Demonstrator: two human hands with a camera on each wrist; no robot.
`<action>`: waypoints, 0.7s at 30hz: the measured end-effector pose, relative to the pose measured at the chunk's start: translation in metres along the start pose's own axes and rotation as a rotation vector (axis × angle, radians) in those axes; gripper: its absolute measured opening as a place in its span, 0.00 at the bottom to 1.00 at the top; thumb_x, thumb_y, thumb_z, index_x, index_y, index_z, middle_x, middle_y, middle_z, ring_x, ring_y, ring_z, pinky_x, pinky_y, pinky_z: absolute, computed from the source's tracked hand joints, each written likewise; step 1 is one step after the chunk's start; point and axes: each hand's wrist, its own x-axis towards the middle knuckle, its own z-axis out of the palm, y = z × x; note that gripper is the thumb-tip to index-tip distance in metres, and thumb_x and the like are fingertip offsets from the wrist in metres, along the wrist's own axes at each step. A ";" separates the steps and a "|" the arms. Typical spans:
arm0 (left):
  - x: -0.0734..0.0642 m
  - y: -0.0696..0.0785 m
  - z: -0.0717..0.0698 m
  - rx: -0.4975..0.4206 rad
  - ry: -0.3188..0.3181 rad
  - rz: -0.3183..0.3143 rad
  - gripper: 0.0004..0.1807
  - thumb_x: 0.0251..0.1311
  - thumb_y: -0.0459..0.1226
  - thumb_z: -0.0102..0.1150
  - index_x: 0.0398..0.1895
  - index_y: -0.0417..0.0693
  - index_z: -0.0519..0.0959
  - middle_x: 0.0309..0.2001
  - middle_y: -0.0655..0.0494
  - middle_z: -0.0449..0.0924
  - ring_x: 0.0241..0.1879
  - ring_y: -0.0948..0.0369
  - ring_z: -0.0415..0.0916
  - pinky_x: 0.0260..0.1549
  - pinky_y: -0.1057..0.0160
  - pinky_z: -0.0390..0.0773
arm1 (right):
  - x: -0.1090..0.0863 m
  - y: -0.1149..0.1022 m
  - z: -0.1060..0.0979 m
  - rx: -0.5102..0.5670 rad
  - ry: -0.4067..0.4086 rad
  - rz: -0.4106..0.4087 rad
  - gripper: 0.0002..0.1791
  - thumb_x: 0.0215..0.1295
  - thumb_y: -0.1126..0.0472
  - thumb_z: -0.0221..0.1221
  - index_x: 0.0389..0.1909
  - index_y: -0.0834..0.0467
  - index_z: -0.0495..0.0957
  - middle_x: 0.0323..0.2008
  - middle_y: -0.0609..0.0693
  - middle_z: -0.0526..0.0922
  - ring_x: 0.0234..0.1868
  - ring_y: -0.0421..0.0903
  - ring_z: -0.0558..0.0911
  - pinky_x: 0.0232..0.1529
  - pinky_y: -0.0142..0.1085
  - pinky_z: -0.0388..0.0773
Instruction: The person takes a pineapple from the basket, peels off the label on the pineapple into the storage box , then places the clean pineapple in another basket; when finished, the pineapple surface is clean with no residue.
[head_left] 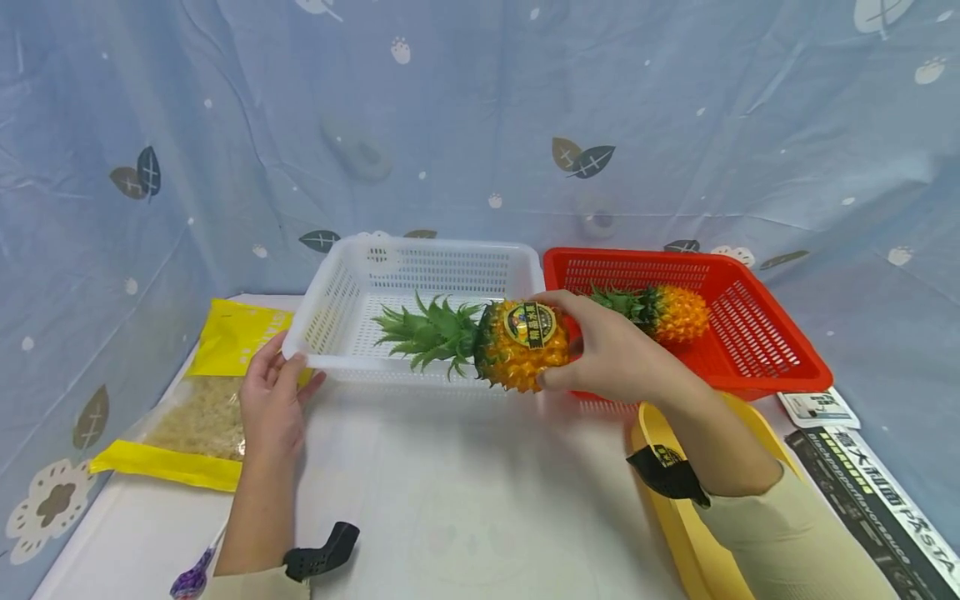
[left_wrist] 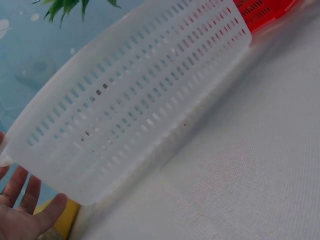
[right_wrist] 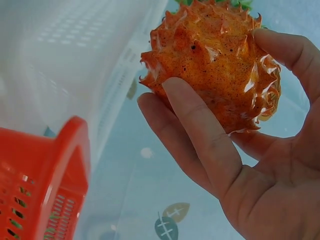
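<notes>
My right hand (head_left: 611, 350) grips a small pineapple (head_left: 525, 343) by its orange fruit end, its green crown pointing left over the white basket (head_left: 420, 364). A round label with a dark strip shows on the fruit. The right wrist view shows the fingers and thumb around the spiky, shiny skin of the pineapple (right_wrist: 210, 65). My left hand (head_left: 276, 400) holds the near left corner of the white basket, fingers at its rim. A second pineapple (head_left: 678, 315) lies in the red basket (head_left: 780, 333) on the right.
A yellow-ended bag (head_left: 198, 417) of pasta-like pieces lies left, with a purple-wrapped lollipop (head_left: 193, 575) nearer. Under my right forearm stands a yellow container (head_left: 675, 533). Black pasta packaging (head_left: 862, 492) lies far right. A blue patterned cloth (head_left: 480, 125) hangs behind.
</notes>
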 end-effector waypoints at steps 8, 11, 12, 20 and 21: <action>0.000 -0.001 0.000 -0.010 -0.001 0.022 0.25 0.74 0.37 0.58 0.72 0.58 0.72 0.59 0.60 0.75 0.58 0.60 0.75 0.45 0.68 0.87 | -0.022 0.003 0.016 0.006 -0.001 -0.010 0.44 0.51 0.61 0.72 0.72 0.46 0.66 0.58 0.47 0.79 0.52 0.49 0.78 0.49 0.43 0.83; 0.000 -0.002 0.001 -0.016 -0.008 0.043 0.25 0.74 0.35 0.56 0.72 0.56 0.72 0.57 0.60 0.75 0.56 0.61 0.75 0.44 0.68 0.87 | -0.027 0.005 0.024 0.051 -0.028 -0.010 0.44 0.51 0.63 0.72 0.71 0.48 0.66 0.58 0.49 0.78 0.53 0.50 0.78 0.48 0.41 0.85; 0.000 -0.002 0.001 -0.017 -0.011 0.049 0.25 0.75 0.35 0.56 0.72 0.56 0.72 0.56 0.59 0.74 0.55 0.61 0.75 0.44 0.68 0.87 | -0.029 0.006 0.027 0.066 -0.038 -0.012 0.44 0.52 0.64 0.72 0.71 0.48 0.66 0.59 0.49 0.78 0.53 0.50 0.78 0.48 0.40 0.85; 0.000 -0.002 0.001 -0.023 -0.004 0.038 0.25 0.74 0.36 0.56 0.73 0.56 0.72 0.58 0.60 0.74 0.56 0.61 0.75 0.45 0.68 0.87 | -0.039 0.014 0.045 0.124 -0.135 0.006 0.45 0.50 0.65 0.75 0.69 0.49 0.65 0.57 0.51 0.75 0.51 0.49 0.78 0.46 0.35 0.85; 0.000 -0.002 0.001 -0.023 -0.005 0.036 0.25 0.74 0.36 0.57 0.73 0.57 0.71 0.58 0.60 0.74 0.57 0.61 0.75 0.45 0.68 0.87 | -0.040 0.015 0.047 0.120 -0.144 0.004 0.45 0.50 0.64 0.76 0.69 0.48 0.65 0.57 0.51 0.74 0.51 0.48 0.78 0.46 0.35 0.85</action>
